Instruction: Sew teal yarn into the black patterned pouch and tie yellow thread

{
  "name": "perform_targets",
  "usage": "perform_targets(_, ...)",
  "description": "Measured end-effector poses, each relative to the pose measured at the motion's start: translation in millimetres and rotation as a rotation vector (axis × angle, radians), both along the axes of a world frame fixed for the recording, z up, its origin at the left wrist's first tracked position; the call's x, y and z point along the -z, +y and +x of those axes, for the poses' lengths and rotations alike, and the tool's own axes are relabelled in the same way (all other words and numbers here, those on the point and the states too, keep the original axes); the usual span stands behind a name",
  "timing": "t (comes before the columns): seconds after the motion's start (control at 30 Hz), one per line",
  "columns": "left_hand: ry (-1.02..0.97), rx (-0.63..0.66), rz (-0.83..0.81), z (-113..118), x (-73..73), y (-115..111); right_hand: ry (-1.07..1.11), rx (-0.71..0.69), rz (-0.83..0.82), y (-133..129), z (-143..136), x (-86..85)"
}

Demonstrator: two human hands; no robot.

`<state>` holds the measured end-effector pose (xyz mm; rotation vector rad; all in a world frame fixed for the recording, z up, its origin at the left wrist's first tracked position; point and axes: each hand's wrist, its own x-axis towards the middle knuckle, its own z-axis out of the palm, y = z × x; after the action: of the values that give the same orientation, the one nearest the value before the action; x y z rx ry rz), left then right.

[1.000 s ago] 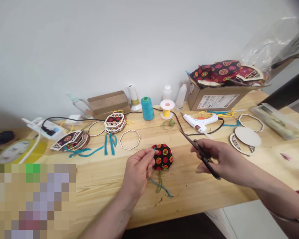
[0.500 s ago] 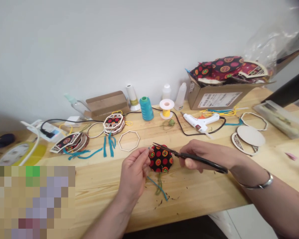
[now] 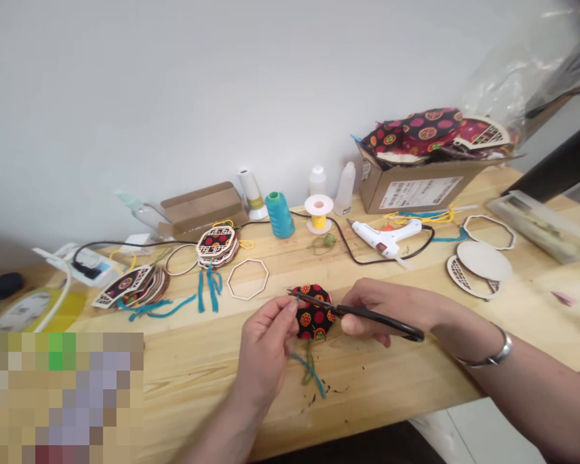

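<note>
Black-handled metal scissors clamped in right hand, blades across rounded black fabric piece with red-and-orange floral dots; positioned between both hands, over pale wooden table. Left hand pinched on its left edge, teal cord below.

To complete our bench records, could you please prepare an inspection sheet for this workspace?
Surface: wooden table, dark scraps near its front.
Items in hand: scissors across a patterned fabric piece; teal cord trailing below; blade contact with the cord unclear.
Clutter: glue gun, teal thread cone, stacked ornaments.
Hands: left hand pinches the cord between its fingers; right hand grips the scissors.
Cables: black cable loops toward the glue gun's handle.
Surroundings: grey wall; cardboard box heaped with patterned pieces.
</note>
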<state>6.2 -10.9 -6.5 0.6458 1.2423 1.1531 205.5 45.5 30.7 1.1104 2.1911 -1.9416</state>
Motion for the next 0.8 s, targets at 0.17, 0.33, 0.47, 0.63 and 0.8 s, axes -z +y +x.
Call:
perform_targets(0.17, 0.016, 0.018, 0.009, 0.2, 0.1, -0.5, 0.022, 0.029, -0.002, 0.0, 0.2, 6.9)
perform_targets(0.33, 0.014, 0.031, 0.009, -0.8, 0.5, 0.5, 0.0, 0.052, -0.042, -0.2, -1.3, 6.5)
perform_targets(0.47, 0.012, 0.028, 0.018, -1.4, 2.0, 0.8, 0.01, 0.057, -0.057, 0.0, -3.0, 4.0)
perform_targets(0.63, 0.01, 0.028, 0.033, -2.7, 3.2, -0.1, 0.016, 0.067, -0.004, 1.5, -4.5, 6.2)
perform_targets(0.8, -0.004, 0.006, 0.034, -3.5, 2.5, 0.4, -0.014, 0.09, 0.148, 2.0, -6.8, 5.7)
